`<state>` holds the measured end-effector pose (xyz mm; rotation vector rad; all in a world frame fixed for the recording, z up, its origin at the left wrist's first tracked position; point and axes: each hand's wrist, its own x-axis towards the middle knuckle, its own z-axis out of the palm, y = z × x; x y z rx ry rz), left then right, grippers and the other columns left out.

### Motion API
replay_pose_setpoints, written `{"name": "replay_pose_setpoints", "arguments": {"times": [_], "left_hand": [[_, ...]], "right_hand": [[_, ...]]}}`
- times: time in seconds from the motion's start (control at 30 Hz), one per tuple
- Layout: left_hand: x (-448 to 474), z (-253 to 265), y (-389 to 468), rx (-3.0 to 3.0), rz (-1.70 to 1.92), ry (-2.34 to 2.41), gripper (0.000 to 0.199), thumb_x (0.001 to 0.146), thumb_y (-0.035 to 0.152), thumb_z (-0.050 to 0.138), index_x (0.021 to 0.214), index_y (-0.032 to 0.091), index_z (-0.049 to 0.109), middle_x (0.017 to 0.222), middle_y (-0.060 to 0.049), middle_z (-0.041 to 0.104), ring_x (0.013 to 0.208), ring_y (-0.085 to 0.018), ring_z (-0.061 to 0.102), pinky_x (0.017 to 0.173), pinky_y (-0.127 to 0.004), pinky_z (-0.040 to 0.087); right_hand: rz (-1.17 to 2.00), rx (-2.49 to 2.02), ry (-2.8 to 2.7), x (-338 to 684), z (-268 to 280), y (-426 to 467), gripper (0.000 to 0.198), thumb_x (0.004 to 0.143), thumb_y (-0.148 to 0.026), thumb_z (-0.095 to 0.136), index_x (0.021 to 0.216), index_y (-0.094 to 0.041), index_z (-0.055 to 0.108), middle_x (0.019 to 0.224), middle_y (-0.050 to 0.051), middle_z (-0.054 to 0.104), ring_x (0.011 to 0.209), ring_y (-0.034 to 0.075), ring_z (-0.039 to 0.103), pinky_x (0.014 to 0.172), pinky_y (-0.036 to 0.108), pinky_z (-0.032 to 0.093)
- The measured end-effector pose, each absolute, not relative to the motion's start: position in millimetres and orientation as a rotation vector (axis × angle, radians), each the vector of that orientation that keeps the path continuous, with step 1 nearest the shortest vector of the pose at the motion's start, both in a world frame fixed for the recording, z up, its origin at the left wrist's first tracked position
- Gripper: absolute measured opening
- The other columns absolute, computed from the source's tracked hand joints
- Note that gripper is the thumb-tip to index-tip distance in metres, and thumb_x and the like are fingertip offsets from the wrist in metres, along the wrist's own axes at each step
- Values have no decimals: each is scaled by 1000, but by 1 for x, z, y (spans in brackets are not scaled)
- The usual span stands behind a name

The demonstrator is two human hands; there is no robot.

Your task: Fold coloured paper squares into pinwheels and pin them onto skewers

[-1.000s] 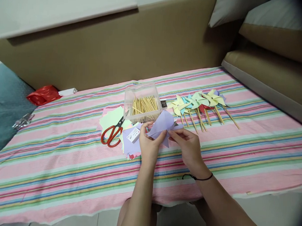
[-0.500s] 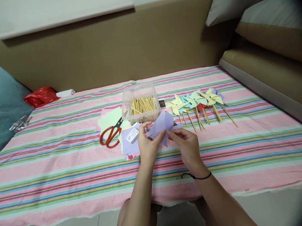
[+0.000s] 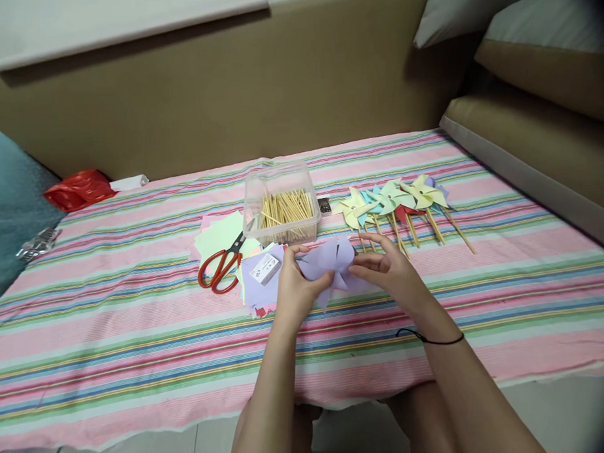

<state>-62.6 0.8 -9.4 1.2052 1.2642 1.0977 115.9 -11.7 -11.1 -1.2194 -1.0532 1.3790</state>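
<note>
A purple paper pinwheel (image 3: 328, 256) with cut, curled-in flaps is held up over the cloth. My left hand (image 3: 297, 290) pinches it, thumb pressed near its middle and fingers behind. At its right side my right hand (image 3: 393, 270) has thumb and fingers on a flap, partly hiding that corner. Left of my hands lie a stack of coloured paper squares (image 3: 254, 291), a small white printed box (image 3: 267, 269) and red-handled scissors (image 3: 221, 270). Just behind stands a clear plastic box (image 3: 281, 235) of thin wooden sticks (image 3: 289, 209).
Several finished pinwheels on sticks (image 3: 393, 198) lie at the right on the striped cloth (image 3: 142, 326). A small dark packet (image 3: 324, 205) is beside the box. A red plastic bag (image 3: 81, 190) and a silvery wrapper (image 3: 38, 244) sit far left. Cushions (image 3: 530, 143) border the right.
My right hand has moved right from the paper's middle to its right-hand flap, its fingers more spread. My left thumb stays on the middle, and the paper has tilted and lowered slightly.
</note>
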Motion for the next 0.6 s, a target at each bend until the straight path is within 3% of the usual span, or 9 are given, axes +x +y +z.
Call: {"name": "replay_pose_setpoints", "arguments": {"times": [0.2,0.4,0.6], "left_hand": [[-63,-16,0,1300,1007,1287,54,61,23,74,103,23,41,72,4,59,59,-14,58,51,-22,42],[-63,-13,-1,1246,970,1249,62,59,24,77,109,22,41,68,2,64,61,-18,63,52,-25,46],[-59,-2,-3,1041,1002,1161,67,60,32,79,114,22,40,63,3,66,51,-15,61,48,-22,45]], "right_hand": [[1430,-1120,-1100,108,-20,-11,65,65,-32,79,120,-27,44,86,3,74,78,23,70,68,36,55],[1371,-1203,-1175,107,-25,-11,67,67,-29,77,124,-26,42,72,0,70,62,20,67,52,28,49],[1327,-1229,-1023,103,-21,-12,75,63,-29,79,126,-25,38,68,-1,70,61,21,68,54,30,51]]}}
